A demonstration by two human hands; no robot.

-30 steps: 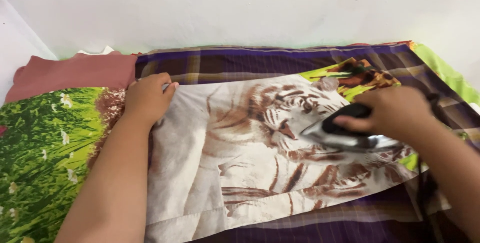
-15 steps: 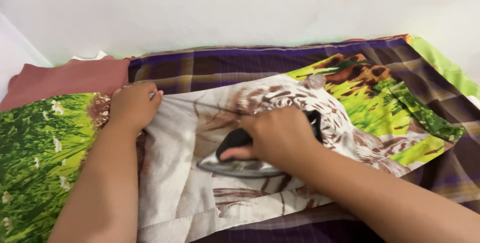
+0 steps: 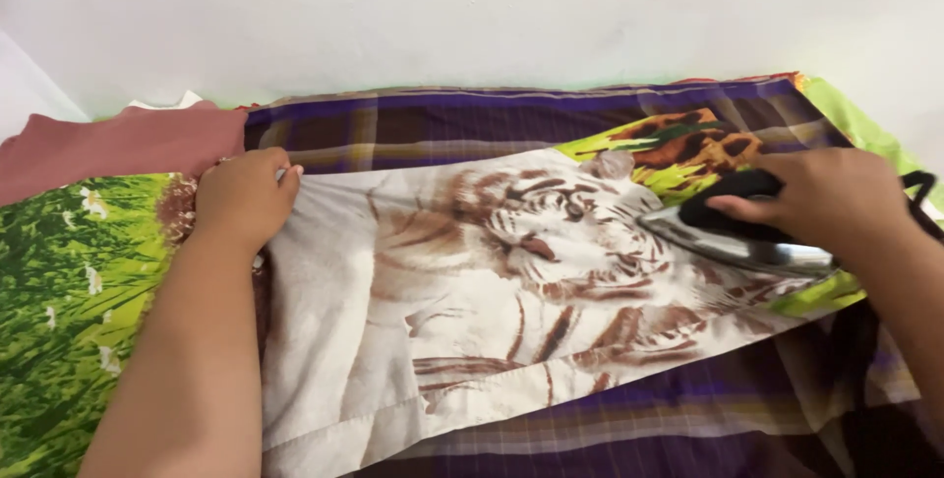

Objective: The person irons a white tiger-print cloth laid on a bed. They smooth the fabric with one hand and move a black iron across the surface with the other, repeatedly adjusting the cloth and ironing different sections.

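Nearest, lower edge: plaid cloth (image 3: 629, 419), purple and brown with pale stripes, spread flat as the underlayer and running back to the wall.

Item: tiger cloth (image 3: 472, 291), pale fabric printed with a white tiger's head and stripes, green foliage at its right end. It lay flat on the plaid cloth, long side running left to right, hemmed near edge slanting up toward the right.

Item: left hand (image 3: 241, 198), forearm entering from the lower left. It was curled, knuckles up, pressed down on the left end of the tiger cloth, fingers bunched on the fabric. Whether any fabric was pinched inside the fist could not be told.

Item: right hand (image 3: 836, 198), forearm entering from the right edge. It was clamped around the black handle of the iron (image 3: 747, 242). The iron's silver soleplate lay on the right part of the tiger cloth, tip pointing left toward the tiger's face. A dark cord (image 3: 919, 193) looped just behind the wrist.

Left side: green cloth (image 3: 69, 291), a grass print with small white flowers, beside the left forearm.

Behind that: pink cloth (image 3: 118, 149), dusty rose, rumpled against the wall.

Farthest: wall (image 3: 472, 16), white and plain.
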